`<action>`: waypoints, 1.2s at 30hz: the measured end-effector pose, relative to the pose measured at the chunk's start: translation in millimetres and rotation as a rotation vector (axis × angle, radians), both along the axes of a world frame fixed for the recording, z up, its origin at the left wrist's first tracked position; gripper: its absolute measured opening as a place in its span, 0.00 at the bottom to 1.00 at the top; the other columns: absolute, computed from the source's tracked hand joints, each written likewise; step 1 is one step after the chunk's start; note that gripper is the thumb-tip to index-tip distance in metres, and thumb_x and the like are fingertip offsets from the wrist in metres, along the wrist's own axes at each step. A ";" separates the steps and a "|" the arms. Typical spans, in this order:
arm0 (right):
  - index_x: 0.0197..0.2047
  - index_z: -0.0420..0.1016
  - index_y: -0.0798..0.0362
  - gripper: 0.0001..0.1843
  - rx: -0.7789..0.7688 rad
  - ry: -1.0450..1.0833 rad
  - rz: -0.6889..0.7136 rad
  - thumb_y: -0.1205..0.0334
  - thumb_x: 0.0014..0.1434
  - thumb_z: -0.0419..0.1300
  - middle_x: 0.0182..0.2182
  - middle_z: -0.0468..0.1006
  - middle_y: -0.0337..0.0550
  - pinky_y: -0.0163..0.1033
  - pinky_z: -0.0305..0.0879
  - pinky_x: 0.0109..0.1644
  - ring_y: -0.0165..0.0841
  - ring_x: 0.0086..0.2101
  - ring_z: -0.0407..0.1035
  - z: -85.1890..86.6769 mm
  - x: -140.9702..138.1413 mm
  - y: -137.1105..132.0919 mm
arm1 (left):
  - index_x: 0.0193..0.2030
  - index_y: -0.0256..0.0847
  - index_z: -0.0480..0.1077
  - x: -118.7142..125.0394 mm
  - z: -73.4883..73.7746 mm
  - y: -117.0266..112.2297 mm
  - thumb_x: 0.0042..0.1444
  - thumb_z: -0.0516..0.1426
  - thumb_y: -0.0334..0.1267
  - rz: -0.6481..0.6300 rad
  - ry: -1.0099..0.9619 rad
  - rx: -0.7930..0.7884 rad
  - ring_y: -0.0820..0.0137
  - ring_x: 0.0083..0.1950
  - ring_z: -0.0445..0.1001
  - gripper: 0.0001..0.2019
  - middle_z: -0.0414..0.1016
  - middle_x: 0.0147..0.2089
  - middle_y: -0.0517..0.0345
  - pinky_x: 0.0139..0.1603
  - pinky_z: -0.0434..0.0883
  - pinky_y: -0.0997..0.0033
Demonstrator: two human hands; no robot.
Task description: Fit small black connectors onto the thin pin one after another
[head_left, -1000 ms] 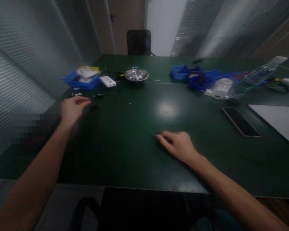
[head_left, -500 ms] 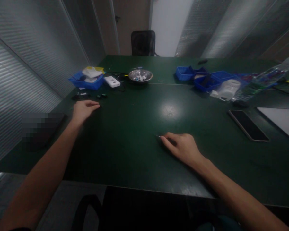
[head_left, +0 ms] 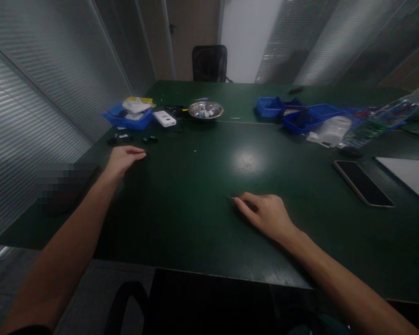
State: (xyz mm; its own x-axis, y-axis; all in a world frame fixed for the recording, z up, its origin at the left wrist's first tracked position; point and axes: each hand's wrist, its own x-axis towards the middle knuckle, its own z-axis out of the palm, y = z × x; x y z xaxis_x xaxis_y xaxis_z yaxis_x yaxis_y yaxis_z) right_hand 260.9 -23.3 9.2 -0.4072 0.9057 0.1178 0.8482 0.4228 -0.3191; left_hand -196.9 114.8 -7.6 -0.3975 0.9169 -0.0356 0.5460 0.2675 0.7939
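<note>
My left hand (head_left: 124, 158) rests on the green table (head_left: 195, 186) at the left, fingers pressed together and curled down over something hidden beneath them. Just beyond it lie small dark parts (head_left: 149, 139) and more dark bits (head_left: 120, 138). My right hand (head_left: 267, 214) lies near the table's middle, its fingers pinched on a thin pointed tool (head_left: 231, 198); only the tip shows past my fingertips.
At the back left stand a blue bin (head_left: 127, 118) with white items, a white device (head_left: 165, 119) and a metal bowl (head_left: 206, 110). Blue bins (head_left: 293, 114), a plastic bottle (head_left: 380, 118), a phone (head_left: 363, 183) and a white sheet (head_left: 410, 173) are on the right. A chair (head_left: 209, 63) stands at the far end.
My left hand slid right over a small dark part that lay beside its fingertips; that part no longer shows. My right hand has kept its place and grip. The view has shifted slightly.
</note>
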 end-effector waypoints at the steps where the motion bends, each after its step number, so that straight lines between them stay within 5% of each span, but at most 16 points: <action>1: 0.39 0.80 0.48 0.24 0.000 -0.001 -0.003 0.45 0.72 0.48 0.24 0.79 0.37 0.36 0.57 0.31 0.30 0.23 0.71 0.1 -0.2 -0.1 | 0.52 0.35 0.78 0.0 0.3 -0.8 0.54 0.69 0.37 -0.001 0.056 0.000 0.74 0.39 0.70 0.19 0.79 0.41 0.61 0.41 0.64 0.76; 11: 0.40 0.80 0.48 0.25 -0.002 -0.004 -0.002 0.44 0.72 0.48 0.23 0.79 0.38 0.36 0.57 0.31 0.30 0.23 0.71 1.0 -0.6 -0.7 | 0.49 0.40 0.82 15.1 7.2 -13.3 0.58 0.63 0.42 -0.108 0.441 0.100 0.65 0.33 0.75 0.14 0.82 0.40 0.53 0.38 0.70 0.69; 17: 0.40 0.81 0.49 0.24 0.001 0.010 0.003 0.46 0.72 0.48 0.24 0.80 0.39 0.35 0.58 0.30 0.29 0.22 0.71 4.3 -1.7 -1.7 | 0.49 0.38 0.80 35.5 6.9 -13.9 0.59 0.62 0.40 -0.260 0.312 0.139 0.63 0.43 0.78 0.14 0.81 0.47 0.50 0.47 0.73 0.65; 22: 0.40 0.81 0.50 0.24 0.009 0.023 0.055 0.47 0.72 0.48 0.25 0.80 0.39 0.34 0.58 0.29 0.29 0.22 0.70 4.7 -1.7 -1.9 | 0.52 0.39 0.78 79.7 14.3 -26.4 0.58 0.63 0.45 -0.585 0.120 0.021 0.64 0.45 0.77 0.18 0.79 0.50 0.49 0.44 0.72 0.68; 28: 0.38 0.79 0.49 0.23 0.008 0.042 0.135 0.47 0.72 0.48 0.24 0.78 0.37 0.34 0.56 0.30 0.28 0.23 0.69 2.9 -1.0 -1.9 | 0.48 0.39 0.77 167.1 19.4 -74.4 0.63 0.59 0.40 -1.101 0.110 0.214 0.69 0.41 0.73 0.11 0.77 0.46 0.51 0.41 0.69 0.70; 32: 0.39 0.79 0.50 0.21 -0.008 0.064 0.214 0.49 0.72 0.49 0.27 0.80 0.38 0.34 0.57 0.31 0.28 0.26 0.73 1.6 -0.6 -2.2 | 0.50 0.38 0.75 197.5 15.7 -101.8 0.64 0.58 0.36 -1.223 0.069 0.259 0.68 0.42 0.72 0.10 0.75 0.45 0.52 0.44 0.69 0.68; 36: 0.40 0.79 0.51 0.20 0.002 0.071 0.240 0.50 0.72 0.50 0.28 0.81 0.39 0.34 0.57 0.32 0.28 0.26 0.73 1.7 -1.3 -2.7 | 0.52 0.39 0.74 200.3 13.2 -109.6 0.64 0.58 0.34 -1.243 0.054 0.269 0.66 0.46 0.72 0.11 0.74 0.47 0.50 0.48 0.69 0.66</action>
State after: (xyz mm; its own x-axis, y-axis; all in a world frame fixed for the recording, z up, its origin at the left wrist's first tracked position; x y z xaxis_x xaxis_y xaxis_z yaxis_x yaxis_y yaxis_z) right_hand 259.6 -26.0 10.9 -0.6015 0.7836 0.1553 0.6986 0.6103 -0.3736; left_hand 3.3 5.2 5.6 0.7360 0.6473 0.1982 0.3455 -0.6109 0.7124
